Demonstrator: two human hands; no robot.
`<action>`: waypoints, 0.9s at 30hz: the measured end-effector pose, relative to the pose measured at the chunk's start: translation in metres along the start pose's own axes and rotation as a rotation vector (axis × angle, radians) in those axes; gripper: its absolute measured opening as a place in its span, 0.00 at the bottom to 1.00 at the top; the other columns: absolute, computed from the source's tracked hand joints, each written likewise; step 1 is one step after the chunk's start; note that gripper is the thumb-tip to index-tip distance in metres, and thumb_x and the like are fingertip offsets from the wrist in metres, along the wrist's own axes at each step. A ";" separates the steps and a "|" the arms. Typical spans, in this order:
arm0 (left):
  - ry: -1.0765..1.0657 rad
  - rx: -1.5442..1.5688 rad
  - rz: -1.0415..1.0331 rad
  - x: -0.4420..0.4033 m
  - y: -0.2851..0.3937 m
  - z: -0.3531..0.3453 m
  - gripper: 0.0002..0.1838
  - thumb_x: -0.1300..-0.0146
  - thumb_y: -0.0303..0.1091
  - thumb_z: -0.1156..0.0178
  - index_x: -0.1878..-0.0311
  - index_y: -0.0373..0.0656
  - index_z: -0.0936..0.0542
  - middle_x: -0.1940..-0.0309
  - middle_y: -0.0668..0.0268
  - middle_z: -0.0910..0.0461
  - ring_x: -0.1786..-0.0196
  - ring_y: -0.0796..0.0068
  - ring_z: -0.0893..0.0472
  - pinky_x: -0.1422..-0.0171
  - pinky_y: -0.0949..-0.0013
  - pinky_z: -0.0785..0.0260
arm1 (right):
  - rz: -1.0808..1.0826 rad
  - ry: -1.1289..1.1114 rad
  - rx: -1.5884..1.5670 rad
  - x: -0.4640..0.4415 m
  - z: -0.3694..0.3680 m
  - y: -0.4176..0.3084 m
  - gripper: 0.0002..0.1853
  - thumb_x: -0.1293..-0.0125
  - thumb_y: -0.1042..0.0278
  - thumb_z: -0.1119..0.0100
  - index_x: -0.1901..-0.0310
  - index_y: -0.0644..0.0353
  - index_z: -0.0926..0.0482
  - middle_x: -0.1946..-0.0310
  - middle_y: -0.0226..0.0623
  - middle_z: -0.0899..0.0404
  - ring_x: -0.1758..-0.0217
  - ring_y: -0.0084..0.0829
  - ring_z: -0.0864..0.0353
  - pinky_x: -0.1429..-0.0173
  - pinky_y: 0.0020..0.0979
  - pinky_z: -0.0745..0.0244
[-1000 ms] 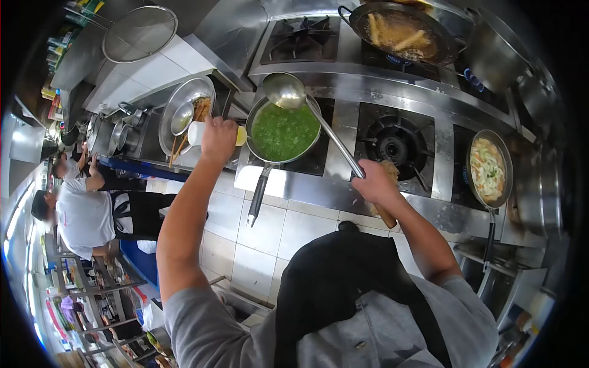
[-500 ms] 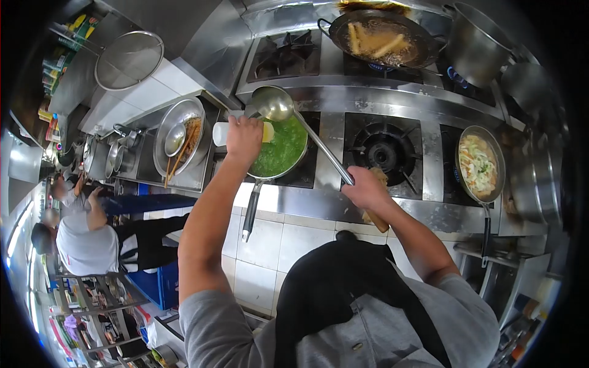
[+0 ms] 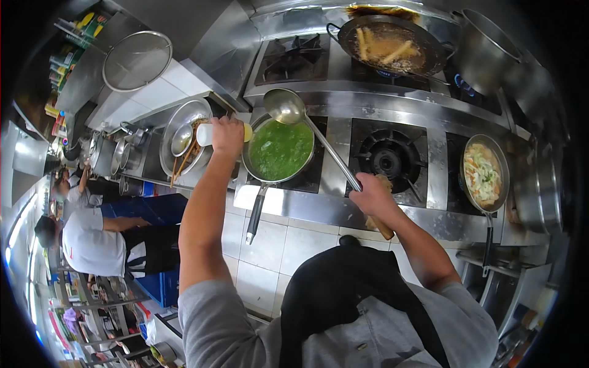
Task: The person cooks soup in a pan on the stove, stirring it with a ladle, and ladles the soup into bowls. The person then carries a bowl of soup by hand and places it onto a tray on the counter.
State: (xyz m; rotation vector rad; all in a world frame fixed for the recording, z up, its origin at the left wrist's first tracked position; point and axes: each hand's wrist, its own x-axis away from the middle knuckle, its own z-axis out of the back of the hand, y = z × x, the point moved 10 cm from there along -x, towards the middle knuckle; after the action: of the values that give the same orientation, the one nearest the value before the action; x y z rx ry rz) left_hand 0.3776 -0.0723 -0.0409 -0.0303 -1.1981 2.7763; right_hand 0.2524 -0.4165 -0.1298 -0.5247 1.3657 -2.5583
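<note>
My left hand (image 3: pixel 227 136) is wrapped round a white container (image 3: pixel 205 135), which lies sideways with a pale yellow end at the left rim of the frying pan (image 3: pixel 264 179). Bubbly green liquid (image 3: pixel 280 150) fills that pan. In my right hand (image 3: pixel 372 195) is the long shaft of a ladle (image 3: pixel 331 150), its wooden end sticking out below my fist. The ladle's bowl (image 3: pixel 284 106) hangs over the pan's far edge; what it contains, if anything, is unclear. Beside my right hand bunches a beige cloth (image 3: pixel 385 183), partly hidden.
A wok (image 3: pixel 429 64) with long pieces in bubbling oil sits behind. At right stands a second pan (image 3: pixel 485 172) of pale shredded food, with a tall pot (image 3: pixel 488 46) behind. Left are a metal bowl (image 3: pixel 173 126) and a strainer (image 3: pixel 137 61). A co-worker (image 3: pixel 95 242) stands at left.
My left hand has drawn the white container leftward, from over the green liquid to the pan's rim. The ladle stays nearly in place. The co-worker at left has lowered an arm.
</note>
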 end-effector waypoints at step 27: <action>0.745 2.012 1.051 0.326 -0.055 -0.018 0.40 0.52 0.29 0.26 0.33 0.40 0.31 0.45 0.58 0.21 0.41 0.65 0.22 0.33 0.63 0.32 | -0.245 -0.365 -0.561 -0.011 -0.110 0.025 0.08 0.28 0.64 0.44 0.65 0.52 0.31 0.79 0.25 0.38 0.85 0.20 0.36 0.84 0.25 0.36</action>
State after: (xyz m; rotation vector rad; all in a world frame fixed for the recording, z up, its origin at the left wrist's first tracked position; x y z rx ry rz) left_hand 0.0606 0.0158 -0.0036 -1.4292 2.2008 2.4756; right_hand 0.2189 -0.3431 -0.2088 -1.2473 1.9557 -2.0561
